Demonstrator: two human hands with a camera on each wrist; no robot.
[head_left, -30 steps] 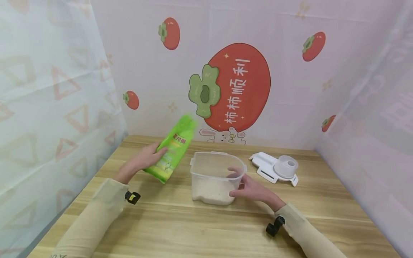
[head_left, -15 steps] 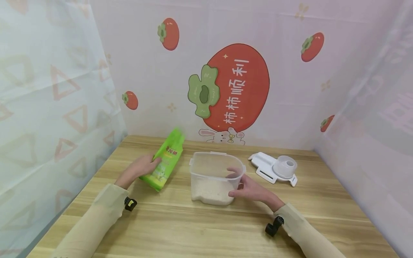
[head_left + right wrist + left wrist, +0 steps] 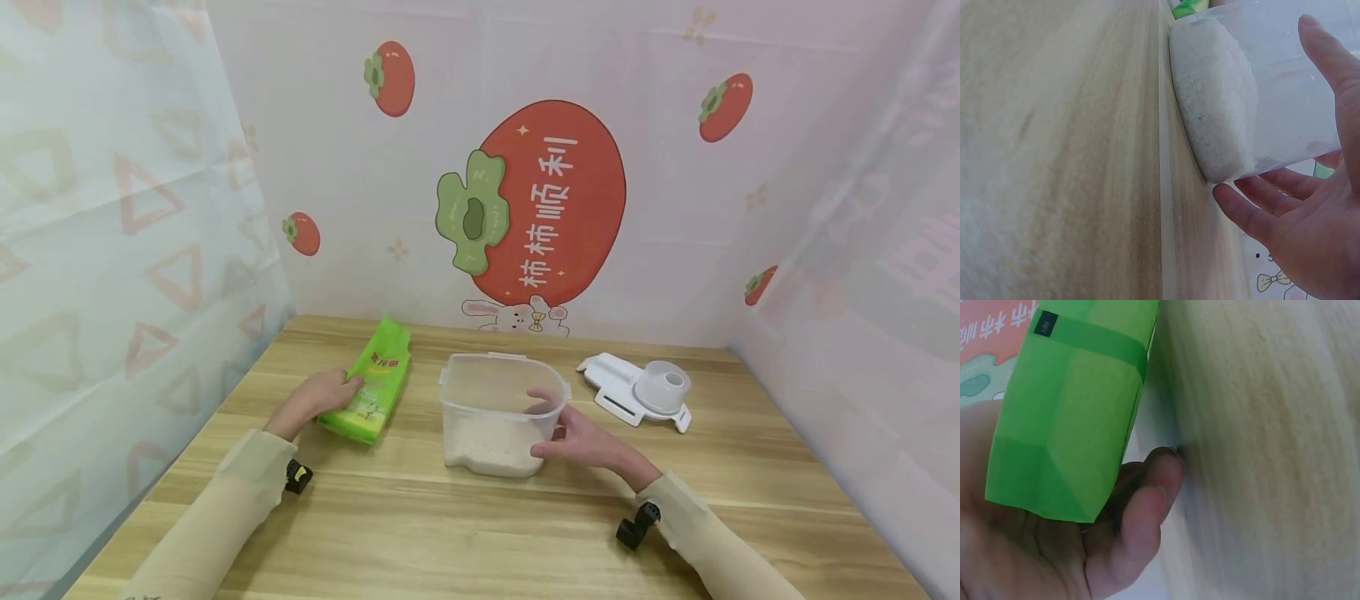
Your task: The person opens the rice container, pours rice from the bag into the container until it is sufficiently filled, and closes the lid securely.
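Head view: the left hand (image 3: 318, 398) grips the green bag (image 3: 377, 387), fingers curled round its lower part, at the left of the wooden table (image 3: 420, 533); whether the bag touches the table I cannot tell. The right hand (image 3: 588, 439) curves loosely round the right end of the clear container (image 3: 491, 411), thumb in front, fingers behind. White grains (image 3: 491, 442) cover the bottom of the container, which stands upright between the bag and 1 white lid (image 3: 617, 387) bearing a cup (image 3: 662, 386)

Oblong green printed bag (image 3: 378, 382) in the left hand (image 3: 322, 396), translucent plastic tub (image 3: 491, 383) to its right, white grains (image 3: 491, 446) inside, right hand (image 3: 585, 437) at the tub's right, flat white plastic piece (image 3: 617, 387) farther right, wood-grain table (image 3: 465, 542) beneath
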